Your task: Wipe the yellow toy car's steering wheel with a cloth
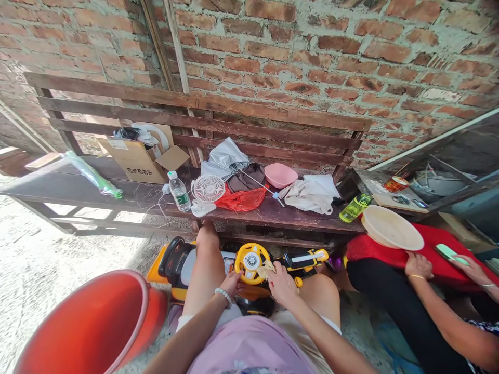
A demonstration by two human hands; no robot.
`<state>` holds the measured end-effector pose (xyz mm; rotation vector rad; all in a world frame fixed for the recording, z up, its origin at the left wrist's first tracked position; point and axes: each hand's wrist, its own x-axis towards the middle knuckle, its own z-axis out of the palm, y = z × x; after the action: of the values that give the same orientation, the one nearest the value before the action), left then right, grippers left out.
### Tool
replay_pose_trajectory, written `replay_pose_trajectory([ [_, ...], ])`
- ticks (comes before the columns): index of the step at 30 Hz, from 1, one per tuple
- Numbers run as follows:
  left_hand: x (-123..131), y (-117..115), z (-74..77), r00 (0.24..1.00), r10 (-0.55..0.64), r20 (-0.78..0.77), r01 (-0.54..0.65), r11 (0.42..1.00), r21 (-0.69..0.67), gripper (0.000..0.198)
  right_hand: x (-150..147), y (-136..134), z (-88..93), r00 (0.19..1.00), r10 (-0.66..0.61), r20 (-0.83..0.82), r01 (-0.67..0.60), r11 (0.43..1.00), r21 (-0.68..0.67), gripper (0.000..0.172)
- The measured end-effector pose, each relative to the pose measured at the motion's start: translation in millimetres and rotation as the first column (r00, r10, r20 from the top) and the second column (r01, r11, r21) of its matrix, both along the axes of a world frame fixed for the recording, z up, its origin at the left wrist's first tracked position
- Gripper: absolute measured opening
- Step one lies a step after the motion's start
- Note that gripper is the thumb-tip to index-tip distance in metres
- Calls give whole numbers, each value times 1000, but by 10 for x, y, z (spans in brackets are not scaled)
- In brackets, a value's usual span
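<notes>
A yellow toy steering wheel (252, 249) with a grey hub belongs to a yellow and black ride-on toy car (181, 259) between my knees. My left hand (231, 284), with a beaded bracelet at the wrist, is closed on the wheel's lower left rim. In my right hand (282, 283) is a crumpled beige cloth (266, 270), pressed against the right side of the wheel. Its fingers are bent around the cloth. Right of the wheel lies the toy's yellow and black arm (306, 258).
A wooden bench (312, 221) carries a cardboard box (136, 163), a water bottle (179, 191), a white fan (209, 188) and a pink bowl (280, 175). A big red tub (86, 327) stands at left. On the right, another person's hand (418, 265) rests by a cream basin (393, 228).
</notes>
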<state>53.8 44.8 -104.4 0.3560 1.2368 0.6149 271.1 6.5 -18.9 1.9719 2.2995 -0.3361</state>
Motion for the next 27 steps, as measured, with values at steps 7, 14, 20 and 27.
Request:
replay_pose_trajectory([
  [7,50,-33,114,981,-112,-159,120,992,40,24,-398,779,256,982,185,-33,-178,974,140,44],
  [14,29,-53,75,982,-119,-144,128,990,54,29,-862,1183,-5,843,528,-106,-531,847,-4,34],
  [20,37,-39,152,991,-29,-130,35,999,40,48,-606,1429,-42,964,201,-176,-217,973,-81,42],
  [27,58,-16,123,995,9,-100,-4,999,44,44,-167,1249,-259,820,-304,-486,238,952,-193,42],
])
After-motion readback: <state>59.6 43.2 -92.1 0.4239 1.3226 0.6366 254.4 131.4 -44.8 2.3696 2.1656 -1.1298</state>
